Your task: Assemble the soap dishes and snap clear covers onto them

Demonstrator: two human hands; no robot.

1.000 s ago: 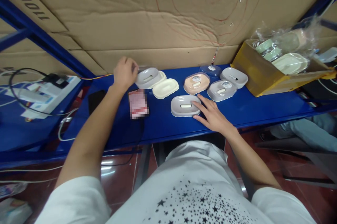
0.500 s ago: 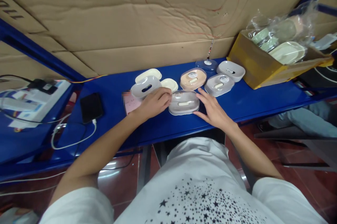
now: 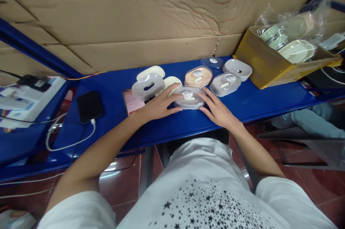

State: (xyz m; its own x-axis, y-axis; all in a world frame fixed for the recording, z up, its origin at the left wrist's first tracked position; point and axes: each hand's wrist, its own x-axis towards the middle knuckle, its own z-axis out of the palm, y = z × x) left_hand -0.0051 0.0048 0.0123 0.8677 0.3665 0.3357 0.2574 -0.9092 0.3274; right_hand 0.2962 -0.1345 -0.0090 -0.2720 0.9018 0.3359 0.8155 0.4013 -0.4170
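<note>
An oval grey soap box (image 3: 192,104) with a clear lid and a round white sticker lies in front of me on the blue table. My left hand (image 3: 161,103) is closed round its left end, thumb at the front and fingertips on the lid. My right hand (image 3: 219,111) grips the other end, with thumb and fingers on either side. Behind the left fingers, a cream oval piece (image 3: 172,80) is partly hidden. A grey oval tray with a slot (image 3: 147,87) leans beside it, near a cream lid-like piece (image 3: 151,72).
Behind the box sit a peach soap box (image 3: 198,76), a grey one (image 3: 225,84), a dark clear lid (image 3: 212,64) and a pale tray (image 3: 237,69). A cardboard carton (image 3: 260,64) stands right. Left are a pink paper (image 3: 134,104) and a black device (image 3: 90,107) with a white cable.
My left hand has gone from a pinch beside the soap box to spreading round its left end. The sticker on the lid now shows clearly. The right hand stays at the right end.
</note>
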